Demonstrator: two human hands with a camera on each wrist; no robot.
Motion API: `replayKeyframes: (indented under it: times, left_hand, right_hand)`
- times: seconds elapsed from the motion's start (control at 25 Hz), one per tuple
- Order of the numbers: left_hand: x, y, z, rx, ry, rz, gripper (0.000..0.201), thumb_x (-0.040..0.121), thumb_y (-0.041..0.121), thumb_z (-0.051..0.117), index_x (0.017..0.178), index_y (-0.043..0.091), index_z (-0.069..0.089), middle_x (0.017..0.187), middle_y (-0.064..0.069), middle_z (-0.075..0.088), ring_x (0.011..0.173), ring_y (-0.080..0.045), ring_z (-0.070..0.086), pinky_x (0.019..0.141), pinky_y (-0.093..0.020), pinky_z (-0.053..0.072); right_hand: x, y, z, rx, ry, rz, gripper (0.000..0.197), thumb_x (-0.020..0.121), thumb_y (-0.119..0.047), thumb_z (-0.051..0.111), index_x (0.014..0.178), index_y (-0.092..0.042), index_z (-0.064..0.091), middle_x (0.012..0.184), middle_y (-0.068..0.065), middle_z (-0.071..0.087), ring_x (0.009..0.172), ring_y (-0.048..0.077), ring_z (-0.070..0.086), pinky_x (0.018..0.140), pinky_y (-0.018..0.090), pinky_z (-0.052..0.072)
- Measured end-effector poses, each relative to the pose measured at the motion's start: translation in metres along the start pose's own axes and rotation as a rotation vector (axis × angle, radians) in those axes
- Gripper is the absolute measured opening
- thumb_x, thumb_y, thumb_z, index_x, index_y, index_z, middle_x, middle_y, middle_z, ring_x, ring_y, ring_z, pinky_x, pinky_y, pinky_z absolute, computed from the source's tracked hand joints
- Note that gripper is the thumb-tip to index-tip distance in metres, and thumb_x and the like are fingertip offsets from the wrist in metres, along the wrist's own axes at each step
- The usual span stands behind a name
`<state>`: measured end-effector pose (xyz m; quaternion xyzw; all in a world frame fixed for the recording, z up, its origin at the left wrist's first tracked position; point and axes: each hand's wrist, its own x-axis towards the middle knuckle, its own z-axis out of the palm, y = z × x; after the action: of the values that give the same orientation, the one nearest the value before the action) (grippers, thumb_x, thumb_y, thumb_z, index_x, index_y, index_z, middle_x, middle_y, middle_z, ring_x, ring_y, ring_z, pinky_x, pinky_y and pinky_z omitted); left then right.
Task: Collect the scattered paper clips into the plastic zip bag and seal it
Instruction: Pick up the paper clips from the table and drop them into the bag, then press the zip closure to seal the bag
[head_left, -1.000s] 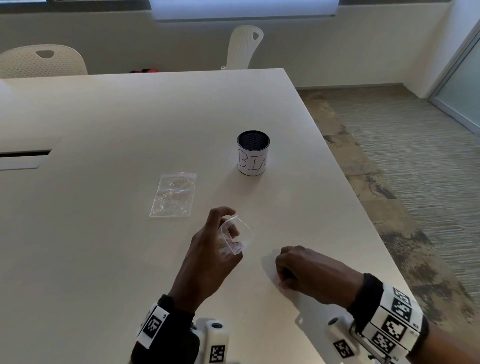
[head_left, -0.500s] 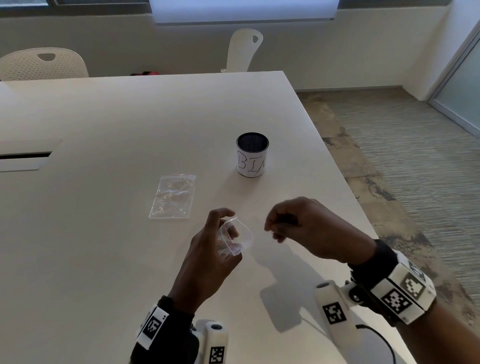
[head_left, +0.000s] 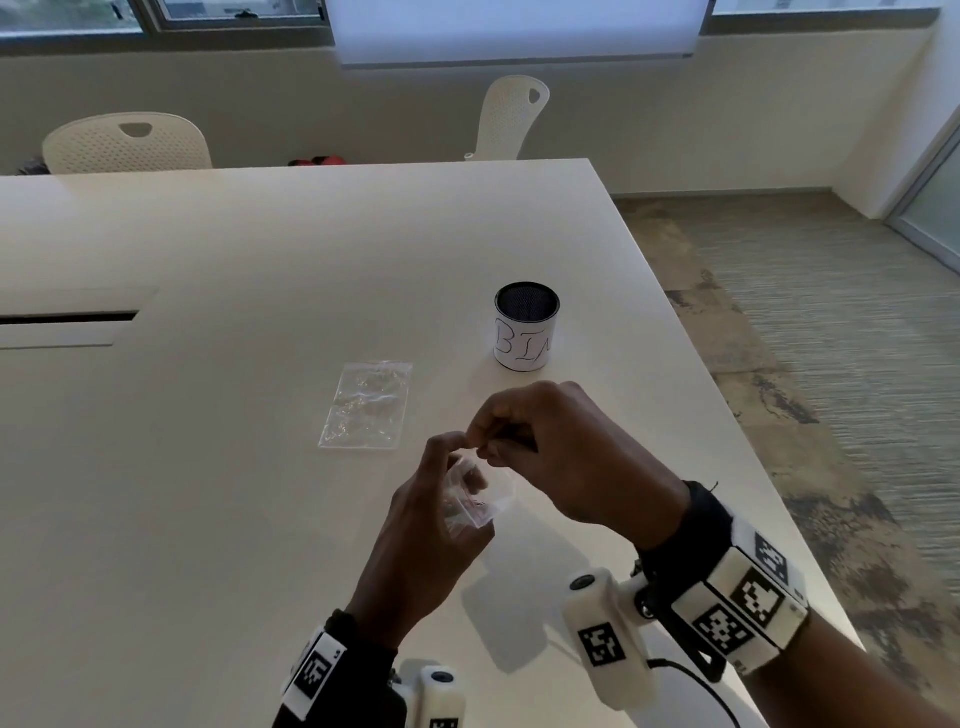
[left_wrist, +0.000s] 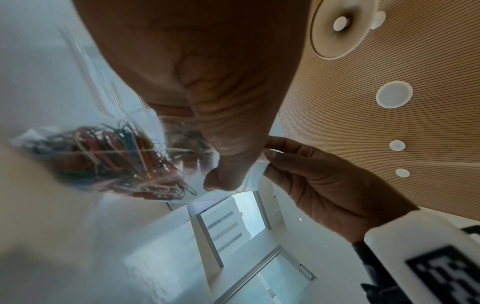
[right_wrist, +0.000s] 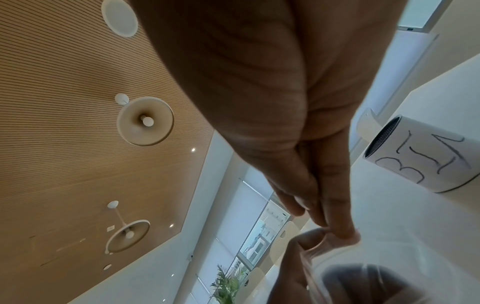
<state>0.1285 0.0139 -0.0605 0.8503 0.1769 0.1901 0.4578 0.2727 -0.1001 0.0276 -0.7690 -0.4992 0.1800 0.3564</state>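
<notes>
Right hand (head_left: 561, 457) risen to bag mouth, pinching | left hand (head_left: 436, 525) grips zip bag (head_left: 475, 501) | paper clips (left_wrist: 116, 156) inside | second bag (head_left: 369, 405) at 10 o'clock | sealing left

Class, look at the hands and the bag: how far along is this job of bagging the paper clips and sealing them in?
Done: many coloured paper clips already lie inside the zip bag. In hand: the left hand holds the bag up while the right hand pinches at its top edge. Left: the seal; whether it is pressed shut cannot be told. No loose clips show on the table.
</notes>
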Motion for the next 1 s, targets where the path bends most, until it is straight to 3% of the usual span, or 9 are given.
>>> replayKeyframes:
  times: [0.16, 0.28, 0.4, 0.52, 0.64, 0.76, 0.88, 1.0]
  left_hand:
    - [0.000, -0.001, 0.000, -0.023, 0.008, 0.008, 0.065, 0.083, 0.008, 0.082, 0.133, 0.029, 0.046, 0.103, 0.010, 0.068, 0.088, -0.010, 0.071, 0.071, -0.010, 0.054]
    - [-0.001, -0.002, 0.000, -0.025, 0.019, 0.016, 0.065, 0.084, 0.012, 0.082, 0.134, 0.031, 0.045, 0.116, 0.014, 0.066, 0.100, -0.005, 0.069, 0.076, -0.007, 0.053]
    - [-0.007, -0.002, -0.002, 0.080, 0.136, 0.045, 0.067, 0.079, 0.026, 0.086, 0.132, 0.028, 0.047, 0.125, 0.012, 0.053, 0.115, 0.002, 0.055, 0.085, 0.001, 0.045]
    - [-0.012, 0.001, -0.010, 0.231, 0.201, 0.080, 0.054, 0.074, 0.034, 0.090, 0.109, 0.024, 0.050, 0.102, 0.009, 0.050, 0.096, 0.000, 0.052, 0.071, -0.005, 0.045]
    - [-0.019, 0.007, -0.019, 0.322, 0.203, 0.149, 0.038, 0.078, 0.037, 0.088, 0.087, 0.024, 0.054, 0.083, 0.015, 0.051, 0.076, -0.001, 0.050, 0.064, -0.009, 0.038]
    - [-0.022, 0.013, -0.023, 0.343, 0.203, 0.177, 0.025, 0.082, 0.032, 0.086, 0.082, 0.024, 0.062, 0.079, 0.018, 0.056, 0.073, -0.005, 0.053, 0.064, -0.016, 0.044]
    - [-0.023, 0.015, -0.023, 0.364, 0.181, 0.178, 0.022, 0.081, 0.026, 0.087, 0.082, 0.024, 0.066, 0.080, 0.017, 0.061, 0.072, -0.006, 0.056, 0.065, -0.018, 0.047]
    - [-0.022, 0.015, -0.021, 0.402, 0.167, 0.180, 0.024, 0.079, 0.032, 0.089, 0.085, 0.024, 0.068, 0.081, 0.013, 0.067, 0.071, -0.007, 0.058, 0.065, -0.015, 0.045]
  right_hand:
    - [0.001, 0.006, 0.001, -0.028, 0.058, -0.013, 0.017, 0.089, -0.010, 0.077, 0.104, -0.018, 0.076, 0.097, -0.006, 0.076, 0.084, 0.007, 0.073, 0.079, 0.030, 0.062]
    - [0.005, 0.015, 0.003, -0.151, -0.008, -0.014, 0.020, 0.089, -0.019, 0.079, 0.109, -0.024, 0.076, 0.106, -0.009, 0.073, 0.084, 0.007, 0.071, 0.075, 0.028, 0.061]
    - [0.008, 0.024, 0.008, -0.064, -0.013, 0.019, 0.006, 0.091, -0.015, 0.077, 0.097, -0.017, 0.078, 0.086, -0.006, 0.076, 0.073, 0.007, 0.072, 0.071, 0.028, 0.062]
    - [0.012, 0.029, 0.011, 0.010, 0.004, 0.045, 0.005, 0.092, -0.013, 0.074, 0.088, -0.015, 0.076, 0.070, -0.003, 0.073, 0.064, 0.012, 0.071, 0.069, 0.034, 0.063]
    - [0.018, 0.035, 0.011, 0.055, -0.051, 0.075, 0.013, 0.094, -0.005, 0.065, 0.092, -0.010, 0.076, 0.075, 0.005, 0.077, 0.068, 0.021, 0.074, 0.071, 0.041, 0.064]
    - [0.020, 0.041, 0.008, 0.092, -0.144, 0.085, 0.027, 0.093, 0.007, 0.057, 0.103, -0.008, 0.078, 0.088, 0.010, 0.078, 0.079, 0.029, 0.075, 0.077, 0.039, 0.064]
    - [0.019, 0.045, 0.006, 0.109, -0.182, 0.064, 0.018, 0.089, 0.002, 0.072, 0.102, -0.009, 0.079, 0.089, 0.009, 0.079, 0.083, 0.026, 0.075, 0.081, 0.035, 0.064]
    - [0.020, 0.044, 0.007, 0.095, -0.172, 0.057, 0.009, 0.086, -0.008, 0.081, 0.095, -0.010, 0.079, 0.088, 0.002, 0.080, 0.082, 0.017, 0.076, 0.083, 0.031, 0.064]
